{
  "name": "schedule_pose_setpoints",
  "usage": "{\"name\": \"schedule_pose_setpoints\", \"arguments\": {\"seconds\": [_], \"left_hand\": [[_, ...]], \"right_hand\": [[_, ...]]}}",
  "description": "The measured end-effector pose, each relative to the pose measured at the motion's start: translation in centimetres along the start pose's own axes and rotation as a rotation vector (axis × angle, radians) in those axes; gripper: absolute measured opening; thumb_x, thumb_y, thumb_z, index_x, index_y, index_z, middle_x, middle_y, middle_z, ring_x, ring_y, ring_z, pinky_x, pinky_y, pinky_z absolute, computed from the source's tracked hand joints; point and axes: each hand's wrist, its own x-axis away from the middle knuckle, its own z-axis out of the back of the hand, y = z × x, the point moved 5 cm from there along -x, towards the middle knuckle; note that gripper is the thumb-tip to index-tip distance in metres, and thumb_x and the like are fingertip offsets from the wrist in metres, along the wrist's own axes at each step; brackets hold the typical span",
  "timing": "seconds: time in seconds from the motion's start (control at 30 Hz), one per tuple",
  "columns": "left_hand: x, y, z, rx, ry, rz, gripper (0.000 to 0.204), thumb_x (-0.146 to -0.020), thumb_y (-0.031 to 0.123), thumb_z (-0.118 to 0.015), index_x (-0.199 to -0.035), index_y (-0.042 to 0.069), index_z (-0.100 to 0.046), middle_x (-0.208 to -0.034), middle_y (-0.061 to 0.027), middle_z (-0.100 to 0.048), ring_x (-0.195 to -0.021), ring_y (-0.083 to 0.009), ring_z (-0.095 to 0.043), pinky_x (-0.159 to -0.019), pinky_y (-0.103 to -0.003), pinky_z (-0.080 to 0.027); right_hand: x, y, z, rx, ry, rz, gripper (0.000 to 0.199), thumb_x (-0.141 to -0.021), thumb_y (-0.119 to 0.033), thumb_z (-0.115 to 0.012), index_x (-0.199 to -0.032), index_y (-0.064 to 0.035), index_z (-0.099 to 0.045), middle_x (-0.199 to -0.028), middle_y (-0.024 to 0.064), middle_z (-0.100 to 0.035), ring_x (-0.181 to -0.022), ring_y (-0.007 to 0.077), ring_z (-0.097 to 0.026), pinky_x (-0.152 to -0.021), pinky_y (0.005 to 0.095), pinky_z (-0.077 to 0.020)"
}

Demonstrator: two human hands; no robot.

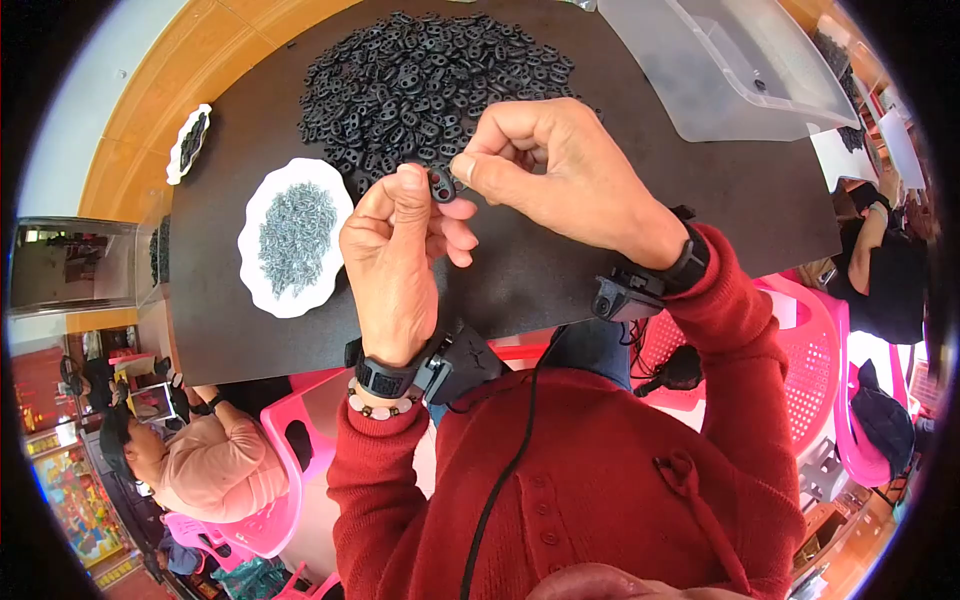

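Note:
My left hand (pixel 400 255) and my right hand (pixel 560 170) meet above a black table (pixel 620 260), both pinching one small black plastic part (pixel 442 184) between thumb and fingers. Just beyond the hands lies a large heap of the same black parts (pixel 420 80). A white scalloped plate (pixel 262 278) filled with small silvery metal pieces (pixel 295 235) sits to the left of my left hand. Both wrists carry black bands with small devices, and my sleeves are red.
A clear plastic bin (pixel 730 65) stands at the far right of the table. A second small white plate (pixel 188 142) with black parts lies at the far left edge. Pink plastic chairs (pixel 810 350) and other seated people surround the table.

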Motion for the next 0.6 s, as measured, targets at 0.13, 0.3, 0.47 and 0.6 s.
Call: {"name": "schedule_pose_setpoints", "arguments": {"seconds": [0.13,0.3,0.47,0.6], "left_hand": [[0.2,-0.3,-0.4,-0.029,0.087,0.024,0.035,-0.114,0.032,-0.063,-0.119,-0.002,-0.071,-0.097,-0.0173,-0.079,-0.073,-0.0193,-0.076,-0.062,-0.030,-0.062],[0.1,0.0,-0.4,0.073,0.079,0.058,0.034,-0.114,0.028,-0.064,-0.120,-0.005,-0.072,-0.101,-0.0177,-0.080,-0.075,-0.0184,-0.076,-0.066,-0.031,-0.064],[0.3,-0.2,0.0,-0.029,0.053,0.085,0.032,-0.111,0.020,-0.068,-0.129,-0.006,-0.073,-0.110,-0.0189,-0.081,-0.078,-0.0160,-0.076,-0.070,-0.030,-0.065],[0.3,-0.9,-0.3,-0.013,0.051,0.088,0.030,-0.110,0.018,-0.069,-0.128,-0.006,-0.073,-0.110,-0.0196,-0.082,-0.077,-0.0152,-0.076,-0.070,-0.030,-0.065]], "right_hand": [[0.2,0.9,-0.3,-0.041,0.041,-0.014,0.017,-0.103,-0.014,-0.076,-0.090,-0.0027,-0.072,-0.080,-0.0010,-0.074,-0.068,0.0000,-0.058,-0.059,0.0212,-0.0435],[-0.2,1.2,0.2,0.009,0.039,0.005,0.017,-0.103,-0.013,-0.075,-0.090,-0.0030,-0.072,-0.080,-0.0012,-0.075,-0.070,0.0004,-0.061,-0.060,0.0210,-0.0444],[-0.4,1.7,0.5,-0.054,-0.038,-0.017,0.015,-0.103,-0.011,-0.074,-0.091,-0.0018,-0.072,-0.085,0.0004,-0.074,-0.075,0.0032,-0.065,-0.066,0.0226,-0.0496],[-0.2,1.6,1.1,-0.062,-0.061,-0.006,0.015,-0.104,-0.011,-0.074,-0.092,-0.0008,-0.071,-0.087,0.0015,-0.074,-0.079,0.0056,-0.068,-0.069,0.0233,-0.0520]]}}
